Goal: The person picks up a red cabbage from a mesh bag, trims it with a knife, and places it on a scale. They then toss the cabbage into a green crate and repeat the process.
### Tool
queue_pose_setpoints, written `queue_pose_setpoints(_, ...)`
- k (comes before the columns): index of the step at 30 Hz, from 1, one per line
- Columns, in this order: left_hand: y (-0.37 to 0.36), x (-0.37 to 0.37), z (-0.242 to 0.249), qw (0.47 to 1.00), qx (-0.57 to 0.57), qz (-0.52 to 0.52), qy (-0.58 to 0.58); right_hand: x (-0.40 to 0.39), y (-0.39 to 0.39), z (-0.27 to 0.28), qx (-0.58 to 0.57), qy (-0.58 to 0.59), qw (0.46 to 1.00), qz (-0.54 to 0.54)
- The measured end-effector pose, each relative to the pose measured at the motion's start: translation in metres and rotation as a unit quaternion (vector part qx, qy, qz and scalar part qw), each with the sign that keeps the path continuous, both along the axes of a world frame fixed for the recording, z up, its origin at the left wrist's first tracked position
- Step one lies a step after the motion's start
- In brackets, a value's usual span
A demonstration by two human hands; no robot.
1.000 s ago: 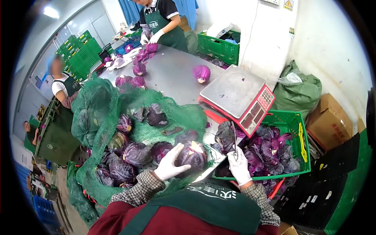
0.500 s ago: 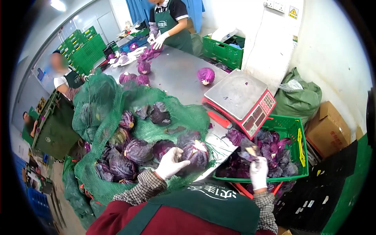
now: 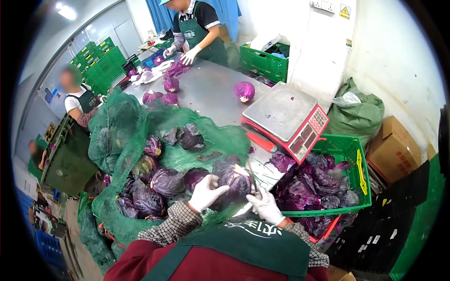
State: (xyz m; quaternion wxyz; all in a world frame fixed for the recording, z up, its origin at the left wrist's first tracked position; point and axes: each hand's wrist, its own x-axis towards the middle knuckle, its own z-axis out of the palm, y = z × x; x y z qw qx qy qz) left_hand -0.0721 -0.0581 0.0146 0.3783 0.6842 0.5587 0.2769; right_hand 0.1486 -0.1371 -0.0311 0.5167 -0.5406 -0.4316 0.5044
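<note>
My left hand [image 3: 206,193], in a white glove, grips the near side of a red cabbage [image 3: 236,181] whose pale cut stem faces up. My right hand [image 3: 266,206], also gloved, is closed at the cabbage's right side around what looks like a knife [image 3: 254,177]; its thin blade points away from me and the handle is hidden. Left of these, several dark red cabbages [image 3: 166,181] lie on a green mesh bag [image 3: 220,136]. Loose outer leaves [image 3: 190,138] rest farther back on the mesh.
A red scale [image 3: 286,119] stands on the metal table [image 3: 211,84], an orange-handled tool [image 3: 262,142] beside it. Right of me, a green crate [image 3: 328,212] holds trimmed leaves. Trimmed purple cabbages [image 3: 244,91] sit farther back. A co-worker [image 3: 201,35] handles leaves across the table.
My right hand has moved left from above the green crate to the cabbage; the leaf piece it had there is gone from it. My left hand stays on the cabbage.
</note>
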Motion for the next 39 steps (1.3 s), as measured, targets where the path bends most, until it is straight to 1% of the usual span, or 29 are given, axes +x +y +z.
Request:
queue_pose_setpoints(1, 0.001, 0.004, 0.004, 1.000, -0.015, 0.001, -0.006, -0.003, 0.005, -0.008, 0.037, -0.055, 0.997, -0.027)
queue_pose_setpoints(2, 0.004, 0.010, 0.010, 0.999, -0.030, 0.001, -0.012, -0.005, 0.009, -0.014, 0.042, -0.073, 0.996, -0.029)
queue_pose_setpoints(3, 0.009, 0.014, 0.013, 0.987, -0.126, 0.008, -0.102, -0.003, 0.012, -0.019, 0.041, -0.081, 0.995, -0.029)
queue_pose_setpoints(4, 0.014, 0.015, 0.015, 0.982, -0.146, 0.005, -0.123, 0.000, 0.013, -0.022, 0.043, -0.099, 0.994, -0.027)
queue_pose_setpoints(6, 0.025, 0.013, 0.009, 0.971, -0.198, -0.005, -0.131, 0.005, 0.017, -0.019, 0.047, -0.135, 0.989, -0.024)
queue_pose_setpoints(7, 0.028, 0.011, 0.008, 0.966, -0.217, -0.022, -0.141, 0.004, 0.014, -0.016, 0.026, -0.105, 0.994, -0.026)
queue_pose_setpoints(9, 0.030, 0.011, 0.022, 0.953, -0.253, -0.056, -0.157, 0.003, 0.010, 0.008, -0.023, -0.041, 0.999, -0.014)
queue_pose_setpoints(11, 0.029, 0.022, 0.034, 0.908, -0.253, -0.083, -0.322, 0.005, 0.007, 0.029, -0.083, 0.027, 0.996, 0.014)
queue_pose_setpoints(13, 0.025, 0.039, 0.059, 0.880, -0.213, -0.115, -0.409, 0.004, 0.005, 0.033, -0.065, 0.132, 0.989, -0.018)
queue_pose_setpoints(14, 0.023, 0.049, 0.079, 0.882, -0.175, -0.132, -0.417, 0.004, 0.004, 0.034, -0.057, 0.182, 0.981, -0.031)
queue_pose_setpoints(15, 0.022, 0.063, 0.098, 0.902, -0.126, -0.168, -0.377, 0.011, 0.004, 0.027, -0.026, 0.244, 0.968, -0.055)
queue_pose_setpoints(16, 0.023, 0.071, 0.116, 0.945, -0.053, -0.217, -0.239, 0.021, 0.003, 0.026, -0.011, 0.248, 0.962, -0.112)
queue_pose_setpoints(18, 0.031, 0.086, 0.121, 0.875, -0.186, -0.319, -0.312, 0.054, -0.005, 0.027, 0.011, 0.276, 0.943, -0.184)
queue_pose_setpoints(20, 0.050, 0.082, 0.119, 0.937, -0.024, -0.289, -0.193, 0.087, -0.022, 0.026, 0.020, 0.276, 0.912, -0.302)
queue_pose_setpoints(21, 0.059, 0.073, 0.121, 0.955, -0.036, -0.259, -0.138, 0.100, -0.034, 0.024, 0.030, 0.249, 0.900, -0.357)
queue_pose_setpoints(22, 0.074, 0.062, 0.104, 0.957, -0.018, -0.265, -0.114, 0.110, -0.046, 0.020, 0.040, 0.222, 0.883, -0.412)
queue_pose_setpoints(23, 0.078, 0.050, 0.093, 0.956, -0.020, -0.285, -0.069, 0.119, -0.053, 0.011, 0.057, 0.223, 0.873, -0.429)
queue_pose_setpoints(24, 0.076, 0.038, 0.079, 0.952, -0.022, -0.304, -0.025, 0.116, -0.059, 0.016, 0.079, 0.166, 0.888, -0.420)
queue_pose_setpoints(26, 0.075, 0.023, 0.035, 0.908, -0.053, -0.400, 0.112, 0.103, -0.060, 0.022, 0.056, 0.102, 0.949, -0.292)
queue_pose_setpoints(27, 0.059, 0.020, 0.014, 0.934, -0.071, -0.349, 0.006, 0.088, -0.056, 0.027, 0.050, 0.065, 0.976, -0.201)
queue_pose_setpoints(29, 0.042, 0.021, 0.019, 0.951, -0.024, -0.305, 0.035, 0.055, -0.041, 0.026, -0.016, 0.037, 0.998, -0.053)
queue_pose_setpoints(30, 0.032, 0.023, 0.015, 0.960, 0.002, -0.275, 0.044, 0.034, -0.032, 0.017, -0.061, 0.075, 0.995, -0.022)
queue_pose_setpoints(31, 0.024, 0.026, 0.011, 0.968, 0.027, -0.246, 0.052, 0.019, -0.027, 0.020, -0.087, 0.093, 0.991, 0.028)
queue_pose_setpoints(32, 0.014, 0.030, 0.016, 0.971, 0.036, -0.230, 0.054, 0.007, -0.021, 0.027, -0.097, 0.009, 0.995, 0.009)
queue_pose_setpoints(34, 0.002, 0.031, 0.013, 0.964, 0.132, -0.209, 0.102, 0.012, -0.016, 0.034, -0.027, -0.060, 0.998, 0.024)
queue_pose_setpoints(35, -0.003, 0.032, 0.015, 0.957, 0.173, -0.198, 0.119, 0.014, -0.014, 0.037, 0.001, -0.107, 0.994, 0.014)
queue_pose_setpoints(36, -0.004, 0.034, 0.023, 0.964, 0.162, -0.189, 0.095, 0.016, -0.011, 0.034, 0.004, -0.130, 0.991, -0.001)
queue_pose_setpoints(38, -0.007, 0.043, 0.049, 0.960, 0.082, -0.191, 0.185, 0.023, 0.000, 0.015, 0.083, -0.203, 0.976, 0.002)
queue_pose_setpoints(39, -0.007, 0.045, 0.043, 0.948, 0.136, -0.211, 0.194, 0.025, 0.004, 0.011, 0.116, -0.233, 0.965, 0.005)
